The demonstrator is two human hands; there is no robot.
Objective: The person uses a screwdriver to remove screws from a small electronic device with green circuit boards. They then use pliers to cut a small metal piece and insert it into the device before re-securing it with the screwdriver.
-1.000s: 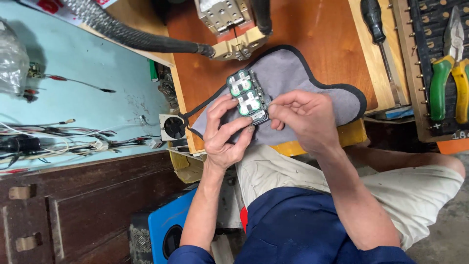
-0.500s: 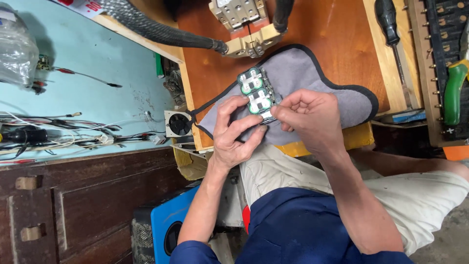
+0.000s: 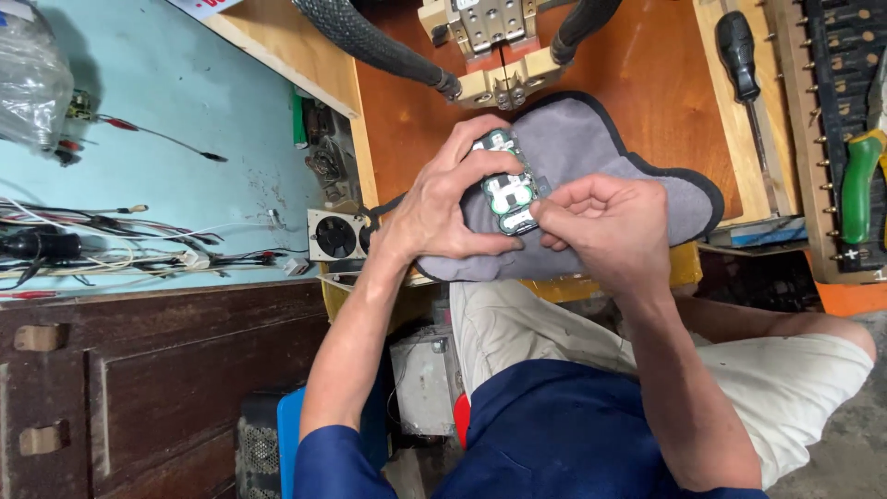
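Gripping a small battery pack (image 3: pixel 507 191) from both sides, the person sat with knees under a wooden bench (image 3: pixel 647 55). Left hand (image 3: pixel 443 208) wrapped around the pack's left edge, fingers curled over its top end, clenched on it. Right hand (image 3: pixel 605 226) pinched the lower right corner with thumb and fingertips, also grasping the pack.

Change since half a second ago: left hand had slid up from under the pack to cover more of its upper end, and the pack sat a bit more upright in the view; right hand stayed at the same corner. Read as a regrip while the pack was being worked over, not a put-down.

Pack was held just above a grey cloth pad (image 3: pixel 647 176), close to it; contact could not be told.

Further out: small square fan (image 3: pixel 335 235) left of the pad, tangled wires (image 3: pixel 111 240) on the pale blue surface. Beyond the pad, a metal clamp head (image 3: pixel 490 46) with two thick hoses. Far right, black-handled screwdriver (image 3: pixel 744 65) and green-handled pliers (image 3: pixel 859 180) in a tool rack.
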